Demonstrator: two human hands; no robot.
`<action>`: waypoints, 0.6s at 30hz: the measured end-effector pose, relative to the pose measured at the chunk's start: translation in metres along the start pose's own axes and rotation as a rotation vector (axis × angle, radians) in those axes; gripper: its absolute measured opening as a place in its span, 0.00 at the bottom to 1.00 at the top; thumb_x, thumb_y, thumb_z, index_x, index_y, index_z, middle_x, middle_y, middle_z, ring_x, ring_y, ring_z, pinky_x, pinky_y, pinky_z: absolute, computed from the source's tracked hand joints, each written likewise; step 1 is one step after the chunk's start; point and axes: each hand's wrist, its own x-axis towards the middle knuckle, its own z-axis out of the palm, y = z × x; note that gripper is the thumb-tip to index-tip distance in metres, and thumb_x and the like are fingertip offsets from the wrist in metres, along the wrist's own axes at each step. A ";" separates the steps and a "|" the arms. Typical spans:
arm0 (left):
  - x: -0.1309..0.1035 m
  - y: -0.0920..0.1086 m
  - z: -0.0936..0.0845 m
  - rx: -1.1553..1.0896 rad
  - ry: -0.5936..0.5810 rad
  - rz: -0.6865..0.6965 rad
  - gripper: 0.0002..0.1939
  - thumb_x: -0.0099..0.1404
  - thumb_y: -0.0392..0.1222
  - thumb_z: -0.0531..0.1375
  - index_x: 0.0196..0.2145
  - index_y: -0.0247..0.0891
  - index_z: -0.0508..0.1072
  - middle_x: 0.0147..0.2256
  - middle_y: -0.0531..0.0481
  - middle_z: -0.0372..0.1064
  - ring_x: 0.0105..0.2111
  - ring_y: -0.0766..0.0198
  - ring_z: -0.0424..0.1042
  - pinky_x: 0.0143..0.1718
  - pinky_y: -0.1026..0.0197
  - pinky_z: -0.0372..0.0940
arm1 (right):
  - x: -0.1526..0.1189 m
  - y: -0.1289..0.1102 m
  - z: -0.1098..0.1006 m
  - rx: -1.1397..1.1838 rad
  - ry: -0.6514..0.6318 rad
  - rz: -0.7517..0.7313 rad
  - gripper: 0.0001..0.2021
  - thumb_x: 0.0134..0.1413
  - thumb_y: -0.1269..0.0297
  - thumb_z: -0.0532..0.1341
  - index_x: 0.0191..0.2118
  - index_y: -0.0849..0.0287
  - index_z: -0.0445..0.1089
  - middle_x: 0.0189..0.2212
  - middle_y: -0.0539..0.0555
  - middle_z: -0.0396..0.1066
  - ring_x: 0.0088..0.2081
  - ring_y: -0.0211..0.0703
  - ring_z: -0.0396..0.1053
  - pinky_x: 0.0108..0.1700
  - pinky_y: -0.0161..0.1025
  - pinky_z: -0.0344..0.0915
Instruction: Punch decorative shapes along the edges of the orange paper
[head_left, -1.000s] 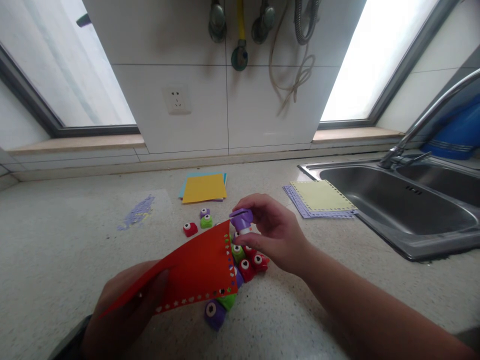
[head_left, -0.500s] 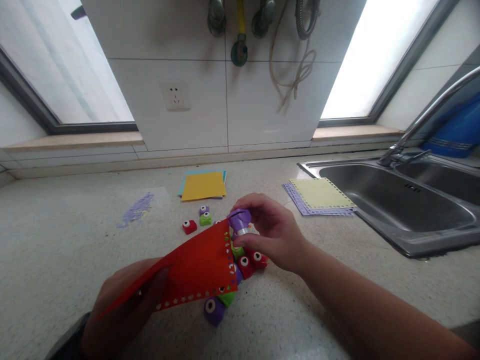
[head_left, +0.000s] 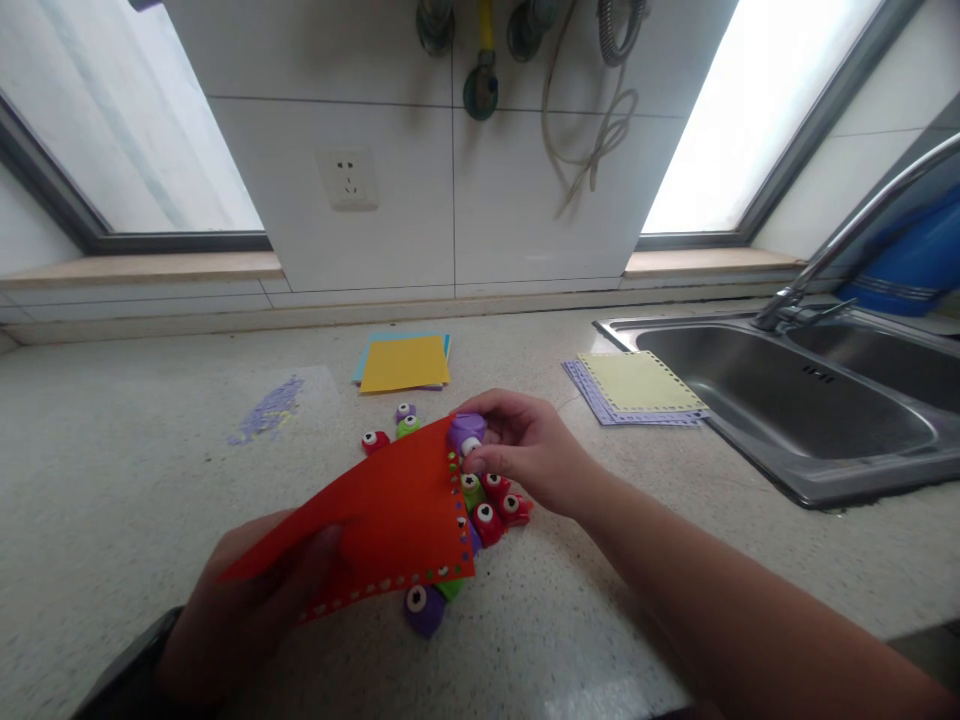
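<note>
My left hand [head_left: 262, 575] grips the left part of a red sheet of paper [head_left: 397, 500], its thumb on top. Small punched shapes line the sheet's right and lower edges. At the sheet's upper right corner my right hand [head_left: 529, 440] is closed on a purple craft punch [head_left: 466, 430], which sits over the paper's edge. Under and beside the sheet lie several more punches: red ones [head_left: 487, 522], a green one [head_left: 471, 490] and a dark purple one [head_left: 424, 608]. Behind the sheet stand another red punch [head_left: 374, 441], a green punch [head_left: 408, 426] and a purple punch [head_left: 405, 411].
Yellow and blue sheets [head_left: 405, 363] are stacked toward the wall. Right of them lies a pile of pale yellow and purple punched sheets [head_left: 637, 384], touching the steel sink [head_left: 795, 400]. Purple paper bits [head_left: 270, 410] are heaped at left on the counter [head_left: 135, 470].
My right hand and the purple punch have shifted slightly left at the sheet's upper corner, and the punch has turned. The view has tilted down a little. Both hands keep their hold.
</note>
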 end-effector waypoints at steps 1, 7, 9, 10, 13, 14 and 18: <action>-0.001 -0.001 0.001 -0.025 -0.003 -0.025 0.11 0.65 0.53 0.62 0.29 0.51 0.82 0.26 0.55 0.81 0.24 0.56 0.78 0.26 0.61 0.74 | 0.001 0.000 0.000 0.019 -0.002 0.019 0.20 0.38 0.65 0.79 0.40 0.57 0.76 0.28 0.48 0.77 0.30 0.38 0.76 0.37 0.39 0.77; -0.001 -0.005 0.003 -0.216 0.012 -0.206 0.12 0.62 0.57 0.66 0.38 0.50 0.84 0.39 0.53 0.84 0.37 0.54 0.83 0.45 0.59 0.77 | 0.001 0.002 0.002 0.060 0.034 0.092 0.17 0.43 0.60 0.78 0.38 0.58 0.77 0.31 0.50 0.78 0.31 0.36 0.75 0.35 0.34 0.73; 0.000 -0.006 0.002 -0.287 -0.026 -0.248 0.12 0.62 0.56 0.67 0.39 0.50 0.84 0.41 0.53 0.84 0.40 0.54 0.83 0.47 0.59 0.77 | 0.001 0.002 0.002 0.057 0.043 0.106 0.17 0.44 0.57 0.78 0.38 0.59 0.77 0.30 0.50 0.78 0.29 0.34 0.73 0.33 0.32 0.70; 0.000 -0.006 0.002 -0.327 -0.041 -0.275 0.12 0.62 0.56 0.67 0.39 0.50 0.84 0.41 0.53 0.84 0.41 0.53 0.83 0.47 0.59 0.77 | 0.001 0.003 0.001 0.058 0.049 0.119 0.17 0.44 0.56 0.78 0.38 0.59 0.77 0.30 0.50 0.78 0.29 0.33 0.72 0.32 0.32 0.68; 0.001 -0.005 0.002 -0.474 -0.065 -0.380 0.13 0.61 0.56 0.69 0.40 0.49 0.84 0.43 0.51 0.84 0.41 0.52 0.83 0.45 0.58 0.78 | 0.001 0.003 0.001 0.060 0.066 0.163 0.19 0.44 0.53 0.77 0.37 0.59 0.78 0.31 0.51 0.78 0.28 0.32 0.69 0.30 0.31 0.65; 0.002 -0.005 0.001 -0.526 -0.070 -0.417 0.14 0.60 0.56 0.69 0.41 0.49 0.84 0.43 0.50 0.83 0.41 0.51 0.83 0.43 0.57 0.79 | 0.001 0.003 0.001 0.061 0.070 0.171 0.19 0.44 0.52 0.77 0.37 0.59 0.77 0.31 0.51 0.78 0.27 0.32 0.68 0.29 0.31 0.64; 0.006 -0.001 -0.001 -0.687 -0.102 -0.539 0.15 0.57 0.55 0.72 0.39 0.47 0.84 0.42 0.48 0.84 0.35 0.51 0.83 0.37 0.55 0.81 | 0.001 0.001 0.003 0.083 0.081 0.191 0.19 0.45 0.51 0.76 0.34 0.60 0.76 0.28 0.50 0.75 0.24 0.31 0.63 0.23 0.30 0.57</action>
